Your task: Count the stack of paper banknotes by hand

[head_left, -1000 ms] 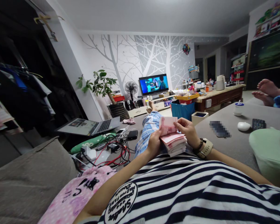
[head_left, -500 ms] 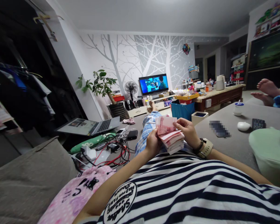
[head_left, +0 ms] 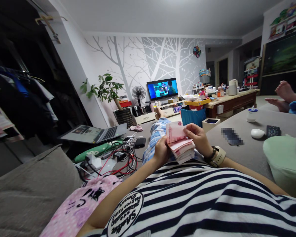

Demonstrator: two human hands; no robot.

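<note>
A thick stack of pink banknotes (head_left: 182,150) rests above my striped shirt, held at its left end by my left hand (head_left: 161,152). My right hand (head_left: 196,137), with a watch on the wrist, pinches the top notes, which are folded upright (head_left: 175,131). My leg in blue checked trousers (head_left: 157,133) stretches out beyond the stack. I lie back on a grey sofa.
An open laptop (head_left: 95,133) and a tangle of cables with chargers (head_left: 115,158) lie at my left. On the grey surface to the right sit a white mouse (head_left: 258,133), a remote (head_left: 273,131) and a small jar (head_left: 252,115). Another person's bare feet (head_left: 283,94) show at far right.
My right hand keeps flipping notes up from the stack; the raised notes shift slightly left and up. The other person's feet moved a little.
</note>
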